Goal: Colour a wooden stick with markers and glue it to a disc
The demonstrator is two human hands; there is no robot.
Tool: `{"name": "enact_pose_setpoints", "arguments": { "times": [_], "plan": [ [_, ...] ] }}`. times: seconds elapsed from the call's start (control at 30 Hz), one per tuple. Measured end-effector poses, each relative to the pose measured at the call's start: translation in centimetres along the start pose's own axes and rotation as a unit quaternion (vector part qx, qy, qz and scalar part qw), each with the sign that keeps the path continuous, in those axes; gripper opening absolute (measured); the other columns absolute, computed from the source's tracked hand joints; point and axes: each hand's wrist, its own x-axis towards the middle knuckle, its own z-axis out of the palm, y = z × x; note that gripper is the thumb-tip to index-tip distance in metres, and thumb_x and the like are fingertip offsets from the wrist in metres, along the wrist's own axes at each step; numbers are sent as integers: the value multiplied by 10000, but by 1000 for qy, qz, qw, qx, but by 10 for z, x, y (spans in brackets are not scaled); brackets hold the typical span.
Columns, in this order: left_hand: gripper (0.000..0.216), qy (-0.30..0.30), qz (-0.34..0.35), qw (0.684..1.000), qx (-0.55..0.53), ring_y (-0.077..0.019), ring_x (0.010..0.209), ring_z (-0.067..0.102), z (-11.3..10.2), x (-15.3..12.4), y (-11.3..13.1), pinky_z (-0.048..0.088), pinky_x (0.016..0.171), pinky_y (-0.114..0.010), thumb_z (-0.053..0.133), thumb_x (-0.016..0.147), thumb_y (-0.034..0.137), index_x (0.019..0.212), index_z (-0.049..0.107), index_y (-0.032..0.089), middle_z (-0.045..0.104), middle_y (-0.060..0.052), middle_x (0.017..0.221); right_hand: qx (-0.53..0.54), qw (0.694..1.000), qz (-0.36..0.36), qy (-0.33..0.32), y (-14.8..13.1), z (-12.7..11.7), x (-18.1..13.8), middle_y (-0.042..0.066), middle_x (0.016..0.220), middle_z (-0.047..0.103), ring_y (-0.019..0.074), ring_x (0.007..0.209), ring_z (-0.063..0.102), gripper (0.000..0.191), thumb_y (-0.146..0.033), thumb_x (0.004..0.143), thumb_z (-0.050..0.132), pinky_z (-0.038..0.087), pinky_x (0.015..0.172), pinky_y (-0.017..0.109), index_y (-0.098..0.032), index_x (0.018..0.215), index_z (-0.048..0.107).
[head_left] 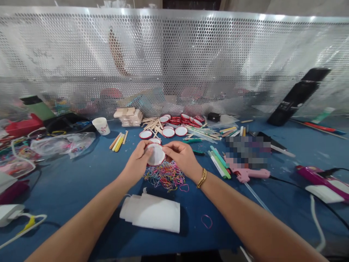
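Note:
A round white jar lid with a red rim (157, 154) is held up over the table between both hands. My left hand (138, 160) grips its left side, thumb across the white face. At the right edge, the fingers of my right hand (182, 157) are pinched on the rim; a gold bracelet circles that wrist. Below the lid lies a heap of colourful rubber bands (166, 177). Closer to me rests a folded white cloth (152, 213). Similar lids (168, 132) lie behind the hands, several of them bunched together.
Wooden sticks (152, 124) and a stacked wooden bundle (128, 117) lie at the back, near a paper cup (101, 126). Markers (219, 163) and a pink glue gun (249, 174) with a cord are on the right. A perforated metal panel (174, 62) closes off the table's far side.

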Motion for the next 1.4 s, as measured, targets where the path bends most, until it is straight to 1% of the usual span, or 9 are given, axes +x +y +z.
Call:
{"name": "enact_pose_setpoints", "arguments": {
  "times": [0.07, 0.17, 0.33, 0.5, 0.63, 0.87, 1.07, 1.27, 1.4],
  "plan": [
    [174, -7, -18, 1000, -12, -197, 845, 581, -1, 1, -2, 466, 746, -320, 557, 849, 280, 1003, 593, 208, 637, -26, 914, -22, 1000, 10, -5, 2, -6, 3, -13, 621, 636, 110, 542, 562, 241, -418, 838, 641, 473, 547, 248, -187, 777, 678],
    [192, 25, -11, 1000, 15, -209, 868, 591, -6, 5, -6, 469, 752, -325, 577, 833, 269, 1011, 605, 203, 646, -33, 915, -166, 986, -8, -11, 5, -18, 8, 18, 736, 707, 139, 644, 618, 189, -355, 866, 611, 490, 622, 279, -195, 812, 697],
    [233, 43, 19, 997, 58, -198, 906, 602, -12, 8, -18, 473, 792, -326, 571, 821, 208, 1051, 605, 203, 659, -48, 1013, -419, 902, -60, -83, 4, -40, 10, 30, 813, 728, 186, 764, 629, 77, -207, 808, 661, 462, 736, 340, -215, 807, 738],
    [299, 60, 28, 998, 24, -190, 927, 615, -10, 8, -22, 473, 815, -324, 576, 821, 170, 1118, 570, 205, 666, -63, 1071, -480, 861, -103, -137, 8, -48, 13, 30, 824, 721, 213, 831, 629, 118, -156, 806, 669, 459, 807, 381, -240, 803, 752],
    [286, 38, -1, 999, 16, -193, 902, 615, -7, 6, -16, 470, 771, -316, 583, 820, 196, 1106, 575, 201, 660, -58, 1043, -554, 815, -108, -132, 17, -46, 13, 66, 882, 722, 243, 878, 617, 139, -157, 820, 680, 462, 830, 409, -244, 876, 774],
    [271, -10, -35, 999, -7, -167, 763, 580, 1, 2, -9, 444, 686, -296, 583, 821, 230, 1091, 564, 208, 656, -21, 919, -631, 761, -85, -122, 22, -37, 12, 122, 871, 698, 261, 868, 613, 153, -154, 856, 620, 451, 717, 371, -204, 845, 764],
    [278, 0, -48, 999, -20, -144, 699, 550, 2, 3, -9, 430, 640, -271, 579, 820, 224, 1090, 513, 217, 629, 1, 869, -586, 803, -54, -89, 18, -41, 12, 94, 875, 701, 227, 870, 630, 125, -163, 850, 619, 451, 742, 335, -196, 777, 715],
    [121, 9, 16, 998, 54, -138, 701, 534, -3, 5, -15, 429, 666, -271, 517, 789, 131, 857, 580, 209, 608, 7, 822, -277, 960, 24, -33, 21, -41, 16, 27, 814, 719, 148, 752, 644, 63, -218, 831, 630, 480, 720, 281, -188, 820, 685],
    [178, 3, 70, 990, 125, -185, 840, 580, -4, 5, -17, 461, 780, -335, 483, 827, 145, 810, 651, 198, 651, -38, 898, -149, 988, 22, -19, 14, -29, 14, 37, 808, 719, 144, 730, 641, 100, -276, 801, 662, 492, 711, 288, -178, 802, 677]
  ]
}}
